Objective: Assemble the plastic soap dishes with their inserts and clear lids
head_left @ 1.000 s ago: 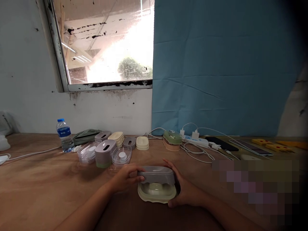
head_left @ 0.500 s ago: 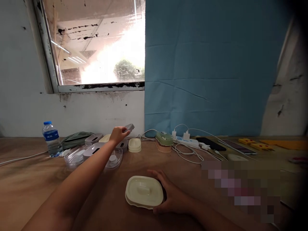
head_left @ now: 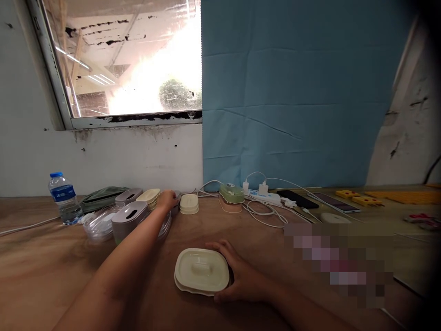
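Note:
At the back of the table my left hand (head_left: 167,201) has its fingers closed on a grey lid (head_left: 177,194), mostly hidden behind the hand, at the top of a grey container. Close to me, a cream oval lid (head_left: 201,270) with a raised bar in its middle lies flat on the table. My right hand (head_left: 237,276) curves around its right end, thumb at the near edge and fingers at the far edge. A stack of cream lids (head_left: 189,204) stands just right of my left hand, with more cream lids (head_left: 149,196) to its left.
Grey containers (head_left: 129,218), clear plastic trays (head_left: 99,224), a green pouch (head_left: 103,197) and a water bottle (head_left: 65,198) stand at left. Farther right are a green box (head_left: 232,194), a power strip (head_left: 267,197), white cables, phones (head_left: 299,199) and yellow tools (head_left: 358,197).
My left hand has lowered the grey lid from above onto the grey container. My right hand stays around the cream lid. The camera view has shifted slightly.

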`<state>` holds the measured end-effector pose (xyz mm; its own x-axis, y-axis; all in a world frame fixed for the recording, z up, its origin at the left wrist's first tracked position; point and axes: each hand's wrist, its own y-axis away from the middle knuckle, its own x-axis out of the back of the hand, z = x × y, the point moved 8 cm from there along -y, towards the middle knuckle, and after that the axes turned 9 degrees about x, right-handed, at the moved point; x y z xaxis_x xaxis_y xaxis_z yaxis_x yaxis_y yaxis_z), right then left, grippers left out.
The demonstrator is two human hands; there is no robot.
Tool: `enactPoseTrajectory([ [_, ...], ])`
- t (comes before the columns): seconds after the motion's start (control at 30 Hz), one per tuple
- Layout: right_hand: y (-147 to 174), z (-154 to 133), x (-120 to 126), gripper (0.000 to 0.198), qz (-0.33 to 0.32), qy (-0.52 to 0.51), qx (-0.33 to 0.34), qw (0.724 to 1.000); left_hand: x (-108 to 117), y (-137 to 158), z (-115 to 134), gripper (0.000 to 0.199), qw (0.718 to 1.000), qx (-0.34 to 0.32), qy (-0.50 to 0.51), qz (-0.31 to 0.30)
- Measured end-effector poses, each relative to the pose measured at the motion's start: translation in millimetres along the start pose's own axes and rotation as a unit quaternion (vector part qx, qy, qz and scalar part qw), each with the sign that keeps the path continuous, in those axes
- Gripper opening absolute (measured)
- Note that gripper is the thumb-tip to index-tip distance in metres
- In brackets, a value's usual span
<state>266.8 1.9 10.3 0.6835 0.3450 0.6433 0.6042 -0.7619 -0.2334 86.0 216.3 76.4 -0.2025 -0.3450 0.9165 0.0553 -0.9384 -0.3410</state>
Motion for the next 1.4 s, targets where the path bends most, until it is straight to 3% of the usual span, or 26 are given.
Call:
enactPoseTrajectory([
  [0.4,0.4,-1.4,-0.9,0.092,-0.007,-0.001,0.002,1.000,-14.4,-6.3,-1.4,0.023,0.999,0.014,-0.019,-0.024],
  [0.7,0.9,1.5,-1.8,0.091,-0.012,0.004,-0.001,1.000,-17.5,-6.9,-7.4,0.021,0.998,0.012,-0.041,-0.038],
  [1.17,0.5,-0.7,-1.4,0.090,-0.017,0.007,0.001,1.000,-14.6,-1.1,3.1,0.018,0.996,-0.012,-0.077,-0.051],
  [1.4,0.8,-1.6,-1.0,0.087,-0.017,0.010,0.005,1.000,-19.3,4.9,3.9,0.030,0.992,-0.025,-0.100,-0.068],
])
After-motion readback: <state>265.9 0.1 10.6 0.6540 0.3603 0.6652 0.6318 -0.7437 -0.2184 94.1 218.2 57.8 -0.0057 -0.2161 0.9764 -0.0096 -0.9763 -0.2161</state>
